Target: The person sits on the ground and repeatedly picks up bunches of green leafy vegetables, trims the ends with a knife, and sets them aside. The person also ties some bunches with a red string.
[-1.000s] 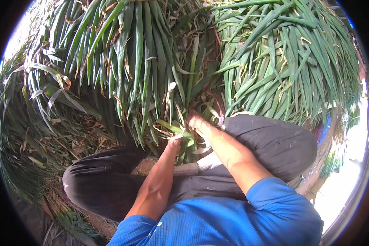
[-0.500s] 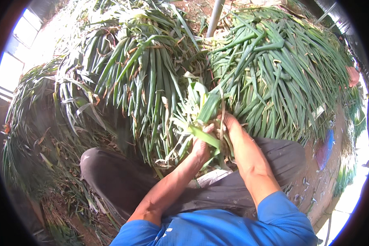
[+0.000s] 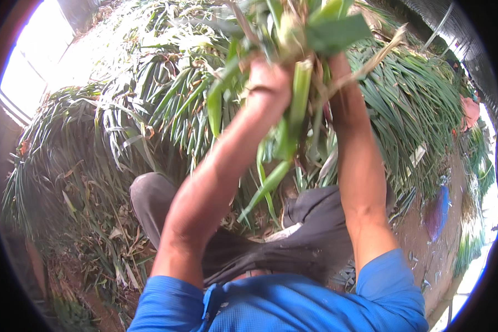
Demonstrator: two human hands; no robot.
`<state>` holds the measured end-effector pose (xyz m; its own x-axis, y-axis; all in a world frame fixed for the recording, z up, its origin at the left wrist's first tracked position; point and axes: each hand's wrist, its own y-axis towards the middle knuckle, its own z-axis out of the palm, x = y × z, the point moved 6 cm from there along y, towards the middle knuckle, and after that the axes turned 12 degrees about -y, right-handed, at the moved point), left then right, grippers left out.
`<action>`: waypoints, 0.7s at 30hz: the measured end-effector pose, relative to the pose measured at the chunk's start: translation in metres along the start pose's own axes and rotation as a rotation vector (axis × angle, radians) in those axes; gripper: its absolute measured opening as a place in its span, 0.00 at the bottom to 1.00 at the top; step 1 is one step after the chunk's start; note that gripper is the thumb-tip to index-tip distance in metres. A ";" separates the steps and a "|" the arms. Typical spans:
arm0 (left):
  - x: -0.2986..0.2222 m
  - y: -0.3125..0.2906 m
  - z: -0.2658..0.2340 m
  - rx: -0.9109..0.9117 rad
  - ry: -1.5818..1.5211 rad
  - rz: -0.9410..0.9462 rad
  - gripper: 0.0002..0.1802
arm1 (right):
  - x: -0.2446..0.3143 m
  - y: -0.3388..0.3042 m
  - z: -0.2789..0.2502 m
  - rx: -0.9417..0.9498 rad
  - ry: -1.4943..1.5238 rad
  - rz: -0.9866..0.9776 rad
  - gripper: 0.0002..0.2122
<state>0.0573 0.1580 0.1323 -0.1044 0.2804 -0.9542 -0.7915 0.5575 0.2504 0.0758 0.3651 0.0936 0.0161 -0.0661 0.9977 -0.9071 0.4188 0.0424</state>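
Raised high in front of me is a loose bunch of onion leaves (image 3: 301, 86), broad green ones mixed with dry, straw-coloured ones. My left hand (image 3: 269, 76) is closed around its left side, slightly blurred by motion. On the other side my right hand (image 3: 339, 66) grips it, its fingers mostly hidden behind the leaves. Some green leaves dangle between my forearms toward my lap. Beyond the bunch lies a big pile of long green onions (image 3: 166, 99) on the left. To the right, another pile of green onions (image 3: 398, 116) spreads, its leaves pointing toward me.
My bent legs in dark trousers (image 3: 155, 199) are below the piles. Loose leaves and scraps (image 3: 110, 243) litter the ground at left. At right, a blue and purple bag-like thing (image 3: 438, 213) lies on bare earth. Another person's hand (image 3: 470, 112) shows at the far right edge.
Both hands have risen up and away from my lap, carrying the bunch of leaves with them. Before, they held it low, just above my legs.
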 end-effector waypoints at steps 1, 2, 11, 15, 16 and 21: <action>-0.022 0.009 -0.005 -0.007 -0.067 -0.168 0.28 | 0.023 0.004 0.004 0.001 0.042 -0.078 0.19; -0.035 0.018 -0.013 -0.012 -0.039 -0.190 0.29 | 0.049 0.008 0.014 0.024 0.102 -0.168 0.19; 0.093 -0.017 -0.082 0.010 -0.080 -0.370 0.26 | -0.067 -0.067 0.104 0.416 0.384 0.007 0.23; 0.165 -0.058 -0.115 0.113 0.245 -0.397 0.20 | -0.120 -0.135 0.153 0.163 0.627 0.140 0.18; 0.172 -0.070 -0.117 0.103 0.232 -0.453 0.20 | -0.140 -0.136 0.157 0.206 0.689 0.196 0.16; 0.215 -0.100 -0.116 -0.100 0.059 -0.550 0.24 | -0.187 -0.154 0.165 0.184 0.574 0.357 0.19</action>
<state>0.0442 0.0715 -0.1173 0.3087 -0.0760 -0.9481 -0.7920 0.5315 -0.3004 0.1429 0.1634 -0.1079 -0.1228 0.5571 0.8213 -0.9540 0.1619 -0.2524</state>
